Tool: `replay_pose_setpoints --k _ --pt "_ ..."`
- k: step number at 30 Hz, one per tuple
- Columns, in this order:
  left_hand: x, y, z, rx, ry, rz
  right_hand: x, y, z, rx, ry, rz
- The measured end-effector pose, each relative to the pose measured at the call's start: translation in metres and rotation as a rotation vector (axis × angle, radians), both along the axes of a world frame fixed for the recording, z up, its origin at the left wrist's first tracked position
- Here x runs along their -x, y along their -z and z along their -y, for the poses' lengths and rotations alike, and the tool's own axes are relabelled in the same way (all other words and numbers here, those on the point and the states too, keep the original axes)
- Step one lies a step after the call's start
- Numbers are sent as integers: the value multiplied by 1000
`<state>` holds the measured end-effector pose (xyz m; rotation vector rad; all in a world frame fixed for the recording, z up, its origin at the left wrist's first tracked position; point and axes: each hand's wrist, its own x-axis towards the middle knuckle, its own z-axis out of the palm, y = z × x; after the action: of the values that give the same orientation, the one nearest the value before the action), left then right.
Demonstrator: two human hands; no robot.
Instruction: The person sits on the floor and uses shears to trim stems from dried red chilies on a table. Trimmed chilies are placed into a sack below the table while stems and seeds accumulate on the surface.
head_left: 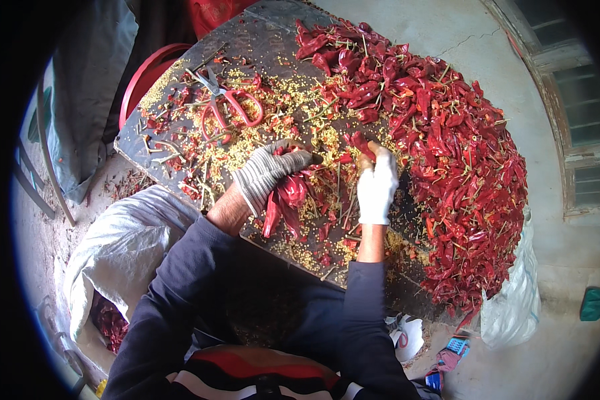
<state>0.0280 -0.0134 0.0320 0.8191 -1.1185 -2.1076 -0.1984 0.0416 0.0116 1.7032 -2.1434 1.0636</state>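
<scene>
My left hand, in a grey knitted work glove, is closed around several dried red chili peppers, whose tips stick out below the palm. To its right, my right hand wears a white glove with discoloured fingertips. A single red chili is pinched between its thumb and fingers. Both hands are above a dark tabletop strewn with yellow chili seeds, stems and red scraps. Red-handled scissors lie with their blades apart, beyond my left hand.
A large heap of dried red chilies covers the table's right side. White woven sacks stand at the lower left and right edge. A red basin is beyond the left edge. A window is at right.
</scene>
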Motion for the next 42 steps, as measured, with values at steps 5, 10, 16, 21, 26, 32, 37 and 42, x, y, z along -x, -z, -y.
replay_pose_setpoints --k 5,10,16,21,26,32,37,42 --pt "1 -4 2 7 -33 -10 16 16 31 -319 204 -250" --pt "7 -5 -3 -18 -49 -8 19 11 37 -268 105 -301" --pt "12 -9 -5 151 -70 241 -25 -17 -1 -18 -44 -21" --pt "17 -8 -19 334 -42 282 -72 -34 -23 -145 -148 192" --pt "18 3 -15 423 -39 272 -81 -45 -36 -331 -273 -54" --pt "18 4 -20 492 -147 281 -81 -40 -35 -306 -340 -69" --pt "16 -6 -19 480 -143 350 -80 -36 -37 -215 -324 -15" --pt "5 -9 -10 255 -280 286 -78 -38 -31 -248 -333 802"
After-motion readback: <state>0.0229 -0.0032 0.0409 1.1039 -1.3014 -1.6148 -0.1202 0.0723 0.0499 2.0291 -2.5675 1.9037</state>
